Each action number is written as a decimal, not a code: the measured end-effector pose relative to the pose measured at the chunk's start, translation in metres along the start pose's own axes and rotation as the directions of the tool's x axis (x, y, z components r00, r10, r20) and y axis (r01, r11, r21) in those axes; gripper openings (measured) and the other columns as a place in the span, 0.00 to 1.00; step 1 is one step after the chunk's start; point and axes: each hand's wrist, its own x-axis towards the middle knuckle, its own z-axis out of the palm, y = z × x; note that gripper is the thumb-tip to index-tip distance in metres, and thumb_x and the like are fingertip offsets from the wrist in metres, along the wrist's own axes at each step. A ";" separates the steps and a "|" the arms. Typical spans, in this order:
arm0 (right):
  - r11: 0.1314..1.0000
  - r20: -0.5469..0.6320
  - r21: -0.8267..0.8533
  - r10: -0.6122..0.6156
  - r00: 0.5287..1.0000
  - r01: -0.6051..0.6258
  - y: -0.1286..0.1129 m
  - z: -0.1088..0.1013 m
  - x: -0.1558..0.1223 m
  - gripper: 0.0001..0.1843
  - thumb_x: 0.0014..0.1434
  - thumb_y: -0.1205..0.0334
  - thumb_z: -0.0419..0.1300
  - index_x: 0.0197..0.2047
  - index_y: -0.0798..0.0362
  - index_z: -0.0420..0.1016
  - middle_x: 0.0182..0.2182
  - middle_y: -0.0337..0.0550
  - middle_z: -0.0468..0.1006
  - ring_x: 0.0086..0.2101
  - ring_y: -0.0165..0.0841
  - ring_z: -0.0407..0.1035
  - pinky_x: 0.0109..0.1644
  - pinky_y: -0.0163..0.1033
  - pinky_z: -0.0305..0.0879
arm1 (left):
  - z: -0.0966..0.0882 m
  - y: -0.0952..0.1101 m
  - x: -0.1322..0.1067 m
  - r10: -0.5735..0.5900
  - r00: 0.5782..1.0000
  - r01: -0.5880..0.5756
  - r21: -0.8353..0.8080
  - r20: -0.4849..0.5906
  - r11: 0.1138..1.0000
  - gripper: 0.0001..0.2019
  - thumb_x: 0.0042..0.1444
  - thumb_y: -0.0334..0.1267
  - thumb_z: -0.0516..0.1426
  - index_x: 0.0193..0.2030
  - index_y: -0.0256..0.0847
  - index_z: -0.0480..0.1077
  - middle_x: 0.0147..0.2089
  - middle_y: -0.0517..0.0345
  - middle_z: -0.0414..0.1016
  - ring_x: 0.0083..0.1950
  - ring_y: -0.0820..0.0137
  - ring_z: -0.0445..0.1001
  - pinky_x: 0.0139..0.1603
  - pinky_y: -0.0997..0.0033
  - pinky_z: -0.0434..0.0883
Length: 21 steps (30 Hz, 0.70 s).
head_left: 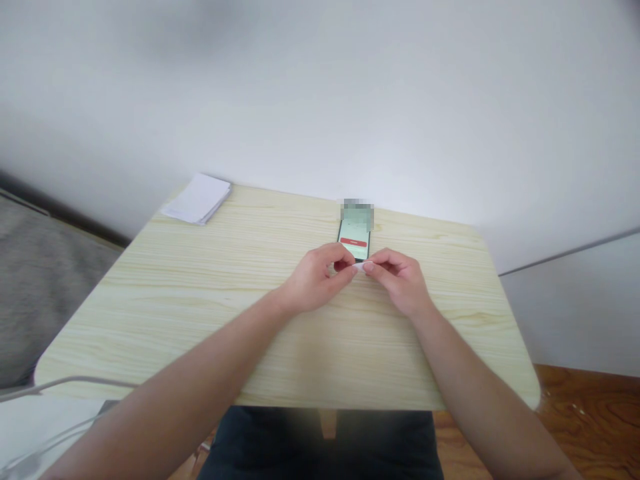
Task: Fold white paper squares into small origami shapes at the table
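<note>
Between my two hands is a small white piece (361, 267) that looks like folded paper, mostly covered by my fingers. My left hand (323, 275) pinches its left end with thumb and forefinger. On the other end, my right hand (400, 277) has a similar pinch. Just beyond my fingertips a phone (355, 241) lies on the table with its screen lit, showing a pale green page with a red bar. The phone's upper part is blurred out by pixelation.
A stack of white paper (197, 199) rests at the far left corner of the light wood table (165, 300). The white wall (320, 100) stands along the back edge. Cables (75, 380) run at the lower left, near a grey fabric surface (45, 280).
</note>
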 end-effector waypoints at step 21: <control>0.997 0.085 0.007 0.070 0.994 -0.071 0.003 0.001 -0.001 0.13 0.58 0.48 0.70 0.34 0.50 0.82 0.29 0.41 0.83 0.30 0.34 0.73 0.35 0.39 0.68 | 0.001 0.001 0.005 -0.012 0.996 0.002 -0.112 -0.087 0.994 0.07 0.62 0.38 0.59 0.34 0.40 0.76 0.35 0.57 0.74 0.38 0.69 0.70 0.39 0.69 0.65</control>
